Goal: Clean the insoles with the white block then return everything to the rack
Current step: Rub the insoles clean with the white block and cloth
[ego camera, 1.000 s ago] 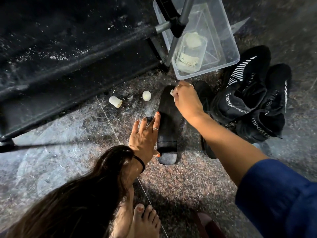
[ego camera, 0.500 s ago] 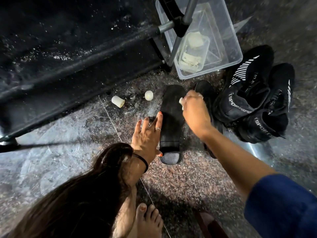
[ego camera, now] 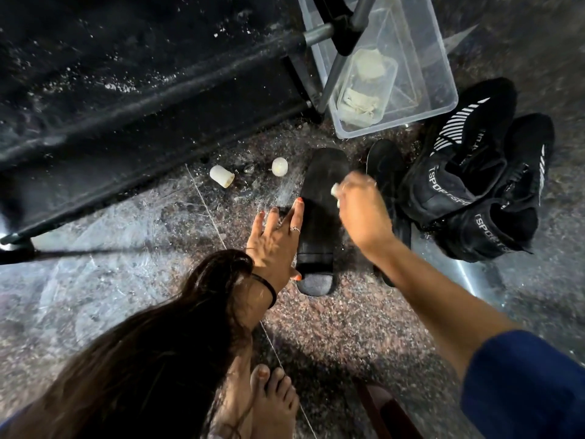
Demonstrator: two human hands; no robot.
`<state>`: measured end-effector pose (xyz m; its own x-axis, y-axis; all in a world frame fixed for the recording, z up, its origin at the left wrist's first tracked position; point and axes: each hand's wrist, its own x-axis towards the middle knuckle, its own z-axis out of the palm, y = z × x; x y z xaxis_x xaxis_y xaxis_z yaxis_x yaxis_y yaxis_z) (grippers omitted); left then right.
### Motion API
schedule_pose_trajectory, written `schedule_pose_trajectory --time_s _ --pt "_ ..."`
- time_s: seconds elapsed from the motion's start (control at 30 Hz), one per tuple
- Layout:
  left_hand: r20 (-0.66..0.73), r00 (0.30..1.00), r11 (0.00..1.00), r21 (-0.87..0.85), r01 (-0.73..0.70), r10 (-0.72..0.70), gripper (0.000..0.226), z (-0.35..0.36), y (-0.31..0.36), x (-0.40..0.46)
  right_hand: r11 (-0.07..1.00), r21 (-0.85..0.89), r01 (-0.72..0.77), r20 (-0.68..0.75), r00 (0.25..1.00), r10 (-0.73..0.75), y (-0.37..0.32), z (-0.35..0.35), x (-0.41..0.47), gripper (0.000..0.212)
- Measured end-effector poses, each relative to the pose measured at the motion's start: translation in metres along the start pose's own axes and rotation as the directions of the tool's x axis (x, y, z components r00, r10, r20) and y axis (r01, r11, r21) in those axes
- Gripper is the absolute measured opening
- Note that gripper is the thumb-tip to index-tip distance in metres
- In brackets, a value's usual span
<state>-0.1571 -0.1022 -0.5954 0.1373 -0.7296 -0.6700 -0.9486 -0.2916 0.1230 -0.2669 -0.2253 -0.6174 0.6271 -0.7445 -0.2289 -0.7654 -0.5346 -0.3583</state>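
A black insole lies lengthwise on the stone floor, its grey heel end toward me. My left hand lies flat with straight fingers along the insole's left edge, thumb by the heel. My right hand grips a small white block and holds it against the insole's middle; the hand is motion-blurred. A second black insole lies just to the right, partly hidden under my right arm. Two black sports shoes sit at the far right.
A clear plastic box holding a smaller tub with whitish pieces stands beyond the insoles, by the rack's metal legs. The dark rack shelf fills the upper left. Two small white pieces lie on the floor. My bare foot is below.
My right hand has slid the white block down the insole from its toe end toward the middle. The left hand has stayed flat at the insole's left edge.
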Motion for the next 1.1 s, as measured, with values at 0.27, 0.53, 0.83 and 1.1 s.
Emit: schedule_pose_trajectory --time_s 0.27,0.53,0.83,1.1 --pt "0.012 1.000 0.999 0.046 0.011 -0.012 0.130 -0.001 0.001 0.000 1.000 0.012 0.027 0.075 0.997 -0.028 -0.008 0.002 0.035 0.015" --pt "-0.012 1.000 0.998 0.061 0.003 -0.002 0.130 0.001 0.000 -0.001 0.999 -0.020 0.030 0.006 1.000 -0.030 -0.002 -0.001 0.052 0.019" --pt "0.011 1.000 0.998 0.062 0.005 -0.006 0.128 -0.001 0.001 0.001 0.970 -0.081 0.231 0.124 0.968 -0.220 -0.013 0.006 0.041 0.031" --pt "-0.024 0.999 0.995 0.100 -0.030 0.033 0.131 0.001 -0.005 0.001 0.985 -0.049 0.166 0.165 0.974 -0.156 -0.016 0.015 0.038 0.026"
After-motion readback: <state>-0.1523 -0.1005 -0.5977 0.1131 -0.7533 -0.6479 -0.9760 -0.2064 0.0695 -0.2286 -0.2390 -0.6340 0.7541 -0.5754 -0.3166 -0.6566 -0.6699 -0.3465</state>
